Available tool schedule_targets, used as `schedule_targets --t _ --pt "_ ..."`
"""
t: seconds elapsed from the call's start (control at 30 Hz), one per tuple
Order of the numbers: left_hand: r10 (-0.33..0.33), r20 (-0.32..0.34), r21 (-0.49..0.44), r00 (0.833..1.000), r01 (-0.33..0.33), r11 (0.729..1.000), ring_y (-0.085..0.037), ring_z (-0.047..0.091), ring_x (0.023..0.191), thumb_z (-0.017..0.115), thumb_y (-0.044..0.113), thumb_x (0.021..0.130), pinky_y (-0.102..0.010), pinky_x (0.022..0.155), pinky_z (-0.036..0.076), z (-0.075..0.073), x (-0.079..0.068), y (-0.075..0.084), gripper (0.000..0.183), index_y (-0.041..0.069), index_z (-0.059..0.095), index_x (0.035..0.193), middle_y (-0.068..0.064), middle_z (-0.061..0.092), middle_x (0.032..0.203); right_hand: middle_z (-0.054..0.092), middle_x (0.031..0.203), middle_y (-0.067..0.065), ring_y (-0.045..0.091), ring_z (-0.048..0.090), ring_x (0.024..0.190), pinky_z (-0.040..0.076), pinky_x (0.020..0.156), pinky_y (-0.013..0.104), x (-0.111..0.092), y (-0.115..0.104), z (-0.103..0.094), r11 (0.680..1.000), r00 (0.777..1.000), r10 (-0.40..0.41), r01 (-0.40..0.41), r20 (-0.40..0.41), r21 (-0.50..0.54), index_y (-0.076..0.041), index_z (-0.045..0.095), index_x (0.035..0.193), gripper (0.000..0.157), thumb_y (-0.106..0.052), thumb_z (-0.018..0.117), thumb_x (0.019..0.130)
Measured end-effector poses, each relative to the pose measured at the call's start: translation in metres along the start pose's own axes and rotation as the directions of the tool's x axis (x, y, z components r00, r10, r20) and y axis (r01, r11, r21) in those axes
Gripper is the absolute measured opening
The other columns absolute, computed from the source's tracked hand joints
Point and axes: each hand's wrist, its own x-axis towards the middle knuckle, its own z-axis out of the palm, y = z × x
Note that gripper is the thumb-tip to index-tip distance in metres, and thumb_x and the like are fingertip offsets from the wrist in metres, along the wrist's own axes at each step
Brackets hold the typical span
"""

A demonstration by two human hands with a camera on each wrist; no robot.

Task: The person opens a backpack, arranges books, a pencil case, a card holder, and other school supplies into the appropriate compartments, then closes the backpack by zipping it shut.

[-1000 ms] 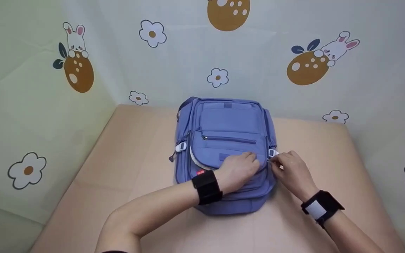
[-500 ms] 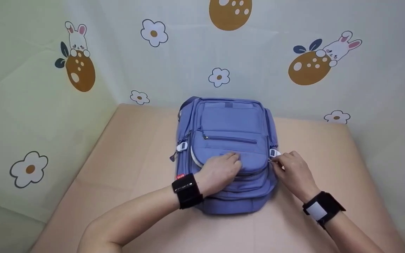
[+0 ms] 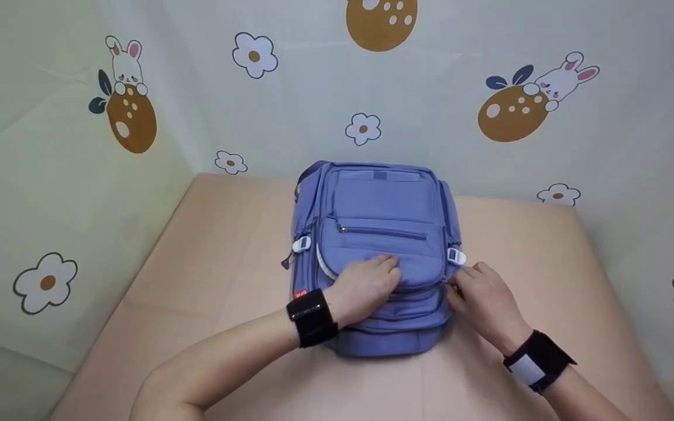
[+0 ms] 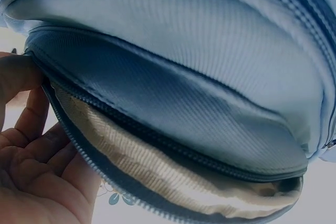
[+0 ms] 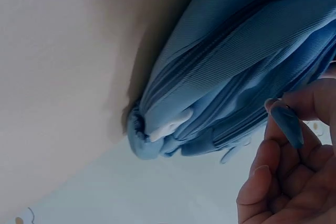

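A blue backpack (image 3: 384, 202) lies front side up. Across its middle, my left hand (image 3: 366, 286) holds the edge of a front pocket, with thumb and fingers at that edge in the left wrist view. That pocket gapes there, and its beige lining (image 4: 136, 150) shows between two zipper edges. At the bag's right side, my right hand (image 3: 483, 298) pinches a zipper pull. The pull's blue tab (image 5: 287, 124) pokes out between thumb and forefinger in the right wrist view.
White buckles sit on both flanks, one left buckle (image 3: 301, 244) and one right buckle (image 3: 456, 256). A short zipper (image 3: 384, 233) crosses the front. The backpack rests on a beige table (image 3: 226, 280), with a patterned curtain (image 3: 430, 105) hanging close behind.
My left hand has slid leftward across the pocket, then stayed put. My right hand, still pinching the zipper pull, has moved slightly down the bag's right side, toward me.
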Motion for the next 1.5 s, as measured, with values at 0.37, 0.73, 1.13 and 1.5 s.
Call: schedule_targets --t 0.37,0.73,1.13,1.5 --pt "-0.007 0.025 -0.015 1.0 0.008 1.0 -0.027 0.064 0.12 0.056 0.008 0.097 -0.04 0.089 0.058 0.001 0.0 0.0 0.012 0.009 0.068 0.101 -0.012 0.068 0.129 0.052 0.068 -0.007 0.016 0.047 0.067 0.04 0.059 0.033 -0.002 -0.03 -0.001 0.999 0.999 -0.039 0.039 0.019 -0.001 -0.013 0.061 0.077 0.018 -0.005 0.077 0.078" --pt "-0.009 -0.012 -0.031 1.0 0.008 0.999 -0.026 0.065 0.118 0.056 0.01 0.099 -0.039 0.083 0.06 -0.004 -0.015 -0.01 0.012 0.007 0.067 0.095 -0.012 0.069 0.127 0.054 0.07 -0.009 0.015 0.049 0.068 0.041 0.061 0.034 -0.004 -0.028 0.002 1.0 1.0 -0.011 0.01 0.028 0.02 -0.013 0.063 0.079 0.016 -0.006 0.077 0.08" --pt "-0.011 -0.118 -0.039 0.993 0.006 0.999 -0.028 0.067 0.116 0.067 0.012 0.093 -0.039 0.09 0.057 -0.009 -0.052 -0.047 0.009 0.006 0.063 0.088 -0.014 0.071 0.122 0.051 0.068 -0.009 0.016 0.048 0.068 0.041 0.06 0.033 -0.003 -0.029 0.0 0.999 0.998 0.028 -0.029 0.049 0.027 -0.016 0.059 0.075 0.018 -0.009 0.074 0.083" --pt "-0.006 -0.099 -0.015 0.995 0.004 1.0 -0.028 0.065 0.119 0.067 0.015 0.095 -0.039 0.094 0.055 -0.004 -0.059 -0.053 0.012 0.005 0.064 0.092 -0.014 0.07 0.126 0.052 0.066 -0.008 0.017 0.047 0.064 0.04 0.058 0.033 0.0 -0.039 0.001 0.999 0.998 0.032 -0.032 0.059 -0.003 -0.015 0.06 0.073 0.02 -0.008 0.075 0.083"
